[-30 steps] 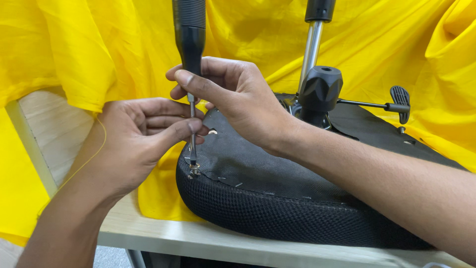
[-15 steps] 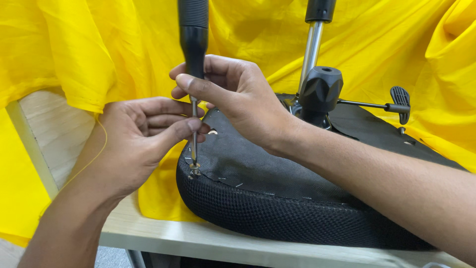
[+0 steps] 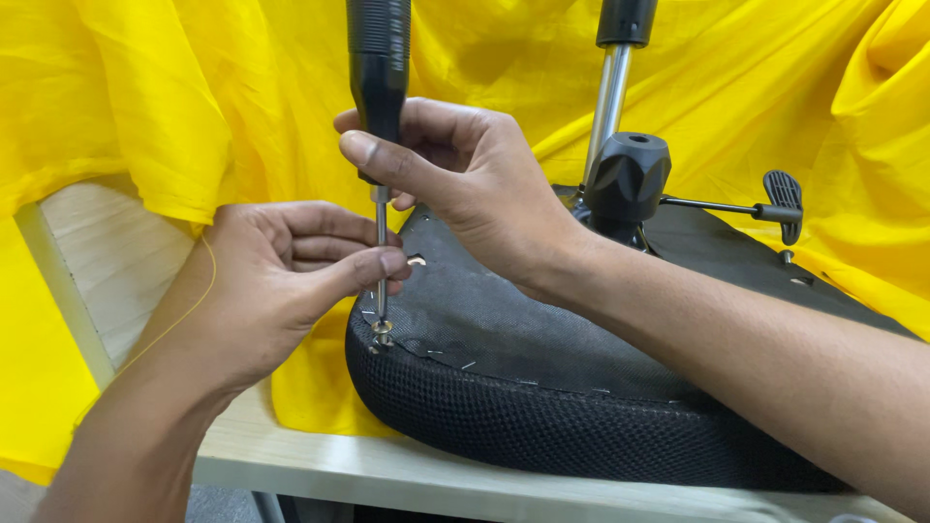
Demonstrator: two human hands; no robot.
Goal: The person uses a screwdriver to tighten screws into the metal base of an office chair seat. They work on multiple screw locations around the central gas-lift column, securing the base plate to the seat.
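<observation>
Pale wood counter (image 3: 407, 470), yellow cloth (image 3: 155, 107) draped behind. Upturned black seat (image 3: 581, 387) on it. Right hand (image 3: 465, 184) grips screwdriver (image 3: 380, 87); left hand (image 3: 281, 281) pinches its shaft.

Bright, even light falls from above, saturating the yellow cloth (image 3: 145, 107) without glare. Soft shadows sit in its folds and under the black seat (image 3: 542, 426). Focus is sharp; the lower corners blur slightly.

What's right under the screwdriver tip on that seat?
The screwdriver tip sits on a screw with a washer at the edge of the upturned seat. The hole beneath is covered. The left hand steadies the shaft; the right hand grips the handle.
</observation>
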